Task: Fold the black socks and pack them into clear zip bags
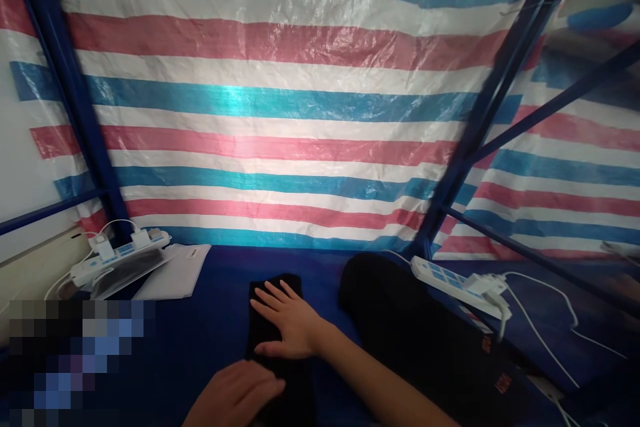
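Note:
A narrow strip of black cloth lies lengthwise on the dark blue surface in front of me. My right hand rests flat on its upper part, fingers spread and holding nothing. Lower down, my left hand is at the cloth's left edge, its fingers bent together over the fabric. The fingertips of my left hand are hard to make out against the black, so what they pinch, if anything, is hidden. To the right of my right forearm lies a larger black cloth item with small red lettering.
White power strips with cables stand at the left and right. Papers lie beside the left one. Blue metal posts and a striped plastic sheet rise behind the blue surface.

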The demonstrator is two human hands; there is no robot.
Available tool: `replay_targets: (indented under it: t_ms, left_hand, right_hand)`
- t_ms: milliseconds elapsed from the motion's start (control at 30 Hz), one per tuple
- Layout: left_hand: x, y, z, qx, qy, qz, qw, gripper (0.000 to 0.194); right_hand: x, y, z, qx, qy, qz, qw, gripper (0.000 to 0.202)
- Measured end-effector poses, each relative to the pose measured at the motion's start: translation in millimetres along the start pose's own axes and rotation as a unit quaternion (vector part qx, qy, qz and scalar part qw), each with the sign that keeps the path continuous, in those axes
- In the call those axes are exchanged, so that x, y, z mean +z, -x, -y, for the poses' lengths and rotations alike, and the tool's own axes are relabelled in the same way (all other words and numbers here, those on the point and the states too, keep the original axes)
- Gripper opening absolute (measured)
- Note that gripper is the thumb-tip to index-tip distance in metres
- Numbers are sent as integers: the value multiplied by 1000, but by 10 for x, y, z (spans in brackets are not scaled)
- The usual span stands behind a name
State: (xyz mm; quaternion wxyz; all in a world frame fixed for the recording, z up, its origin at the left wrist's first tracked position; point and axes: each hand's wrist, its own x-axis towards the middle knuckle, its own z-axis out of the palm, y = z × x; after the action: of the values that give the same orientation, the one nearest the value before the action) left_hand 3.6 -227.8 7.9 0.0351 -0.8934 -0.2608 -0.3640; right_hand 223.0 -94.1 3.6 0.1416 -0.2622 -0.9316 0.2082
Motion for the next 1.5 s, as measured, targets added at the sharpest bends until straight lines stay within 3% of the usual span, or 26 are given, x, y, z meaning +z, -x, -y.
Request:
replay_targets:
  t_ms: [100, 167, 267, 333, 467, 600, 700, 767, 833, 933, 1000, 1100, 1233, 1333, 1500]
  left_hand:
    - [-99, -417, 180, -166, 80, -12, 983, 36]
    - [-99, -715, 421, -258, 127, -3, 958, 36]
    - [64, -1027, 887, -311, 148, 39, 938, 33]
    - [241, -1101, 1182, -308, 104, 76, 943, 30]
    - [492, -1034, 1541, -325, 63, 127, 935, 35]
    - [452, -913, 1613, -372, 91, 175, 907, 48]
    - [354, -902, 1591, -359, 130, 237, 893, 39]
    - [281, -966, 1567, -330, 157, 238, 900, 34]
    - [190, -1084, 1535, -296, 161, 186, 923, 29]
    - [57, -1276, 1467, -220, 115, 61, 967, 17]
    - [38, -1331, 1413, -158, 70, 12, 985, 13]
    - [177, -1232, 1347, -77, 4, 37, 996, 31]
    - [463, -922, 1309, -76, 9, 109, 991, 27]
    - [544, -777, 1298, -102, 52, 106, 988, 20]
    - [538, -783, 1297, -121, 82, 68, 987, 17]
  right_hand:
    - [60, 2, -101, 5, -137, -76, 988, 71]
    - [41, 16, -227, 53, -203, -172, 962, 62]
    - [-64, 68, -426, 170, -249, -372, 878, 67]
    - [-139, 111, -531, 229, -234, -431, 840, 63]
    - [-211, 144, -644, 249, -161, -311, 903, 68]
    - [-323, 97, -682, 262, -140, -208, 932, 92]
    - [-520, 46, -675, 253, -186, -82, 946, 68]
    - [-675, 13, -643, 234, -197, -13, 952, 47]
    - [-813, -9, -586, 201, -167, -55, 964, 37]
    - [-924, 16, -482, 105, -50, -239, 964, 27]
    - [-909, 89, -432, 53, 52, -295, 953, 31]
    - [-784, 262, -414, 42, 138, -242, 960, 42]
    - [-620, 469, -432, 55, 52, -150, 986, 29]
    - [-578, 524, -433, 54, -15, -152, 987, 16]
    - [-518, 449, -488, 114, -67, -228, 965, 35]
